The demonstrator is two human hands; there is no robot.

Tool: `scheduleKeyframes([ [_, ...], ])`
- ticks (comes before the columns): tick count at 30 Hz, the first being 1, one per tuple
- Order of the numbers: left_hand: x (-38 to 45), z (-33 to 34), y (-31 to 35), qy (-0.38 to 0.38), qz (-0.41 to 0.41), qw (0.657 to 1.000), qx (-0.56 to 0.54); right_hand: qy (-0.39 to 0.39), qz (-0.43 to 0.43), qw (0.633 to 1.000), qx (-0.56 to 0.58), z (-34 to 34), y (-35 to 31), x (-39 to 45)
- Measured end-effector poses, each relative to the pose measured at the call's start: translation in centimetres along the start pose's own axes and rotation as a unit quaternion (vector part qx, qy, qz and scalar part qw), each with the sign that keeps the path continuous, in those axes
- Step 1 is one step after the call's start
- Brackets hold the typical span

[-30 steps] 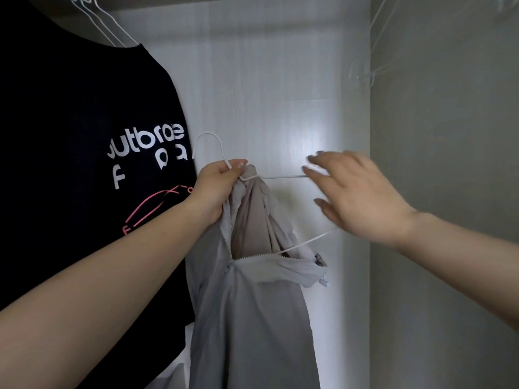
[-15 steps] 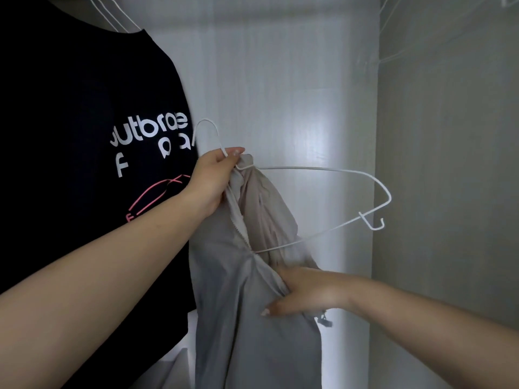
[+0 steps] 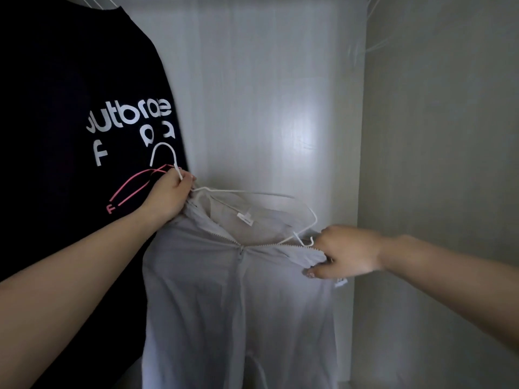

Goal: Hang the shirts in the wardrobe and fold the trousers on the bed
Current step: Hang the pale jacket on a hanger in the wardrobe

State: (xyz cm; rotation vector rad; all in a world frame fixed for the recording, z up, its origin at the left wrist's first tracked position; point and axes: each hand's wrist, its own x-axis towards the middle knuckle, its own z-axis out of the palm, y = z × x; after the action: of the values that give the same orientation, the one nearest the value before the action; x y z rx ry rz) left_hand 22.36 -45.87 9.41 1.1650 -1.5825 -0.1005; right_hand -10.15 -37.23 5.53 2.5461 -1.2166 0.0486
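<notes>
- The grey zip-front shirt (image 3: 233,299) hangs in the middle of the view, inside the wardrobe (image 3: 252,94), its collar spread wide and its body falling out of sight at the bottom edge.
- It looks thin, light and limp; it will likely sag and slide off any bare wire, so it is best taken at the collar or shoulder seam, not lower down.
- A white wire hanger (image 3: 247,209) sits partly inside the collar: the left shoulder is on, while the right tip pokes out above the cloth. The wire looks springy and easily bent.
- The left hand (image 3: 168,196) is curled tight, pinching the hanger's neck just under the hook together with the left collar edge.
- The right hand (image 3: 345,254) is closed on the right collar edge by the zip teeth, just beside the hanger's right tip, drawing the cloth rightward.
- To the left, touching nothing here, hangs a black printed T-shirt (image 3: 84,108); further hanger wires (image 3: 373,37) show faintly at the far upper right.
</notes>
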Motion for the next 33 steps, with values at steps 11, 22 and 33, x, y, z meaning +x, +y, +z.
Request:
scheduleKeyframes([
  [11, -0.6, 0.0, -1.5, 0.004, 0.001, 0.997, 0.078, 0.04, -0.129, 0.981, -0.138, -2.4, 1.0, 0.1],
  [22, -0.8, 0.5, -2.7, 0.025, -0.11, 0.989, -0.096, 0.059, -0.149, 0.975, -0.155, -3.3, 1.2, 0.0],
  [33, -1.6, 0.2, -2.9, 0.004, -0.059, 0.997, -0.051, 0.073, -0.169, 0.974, -0.129, -3.8, 0.7, -0.1],
])
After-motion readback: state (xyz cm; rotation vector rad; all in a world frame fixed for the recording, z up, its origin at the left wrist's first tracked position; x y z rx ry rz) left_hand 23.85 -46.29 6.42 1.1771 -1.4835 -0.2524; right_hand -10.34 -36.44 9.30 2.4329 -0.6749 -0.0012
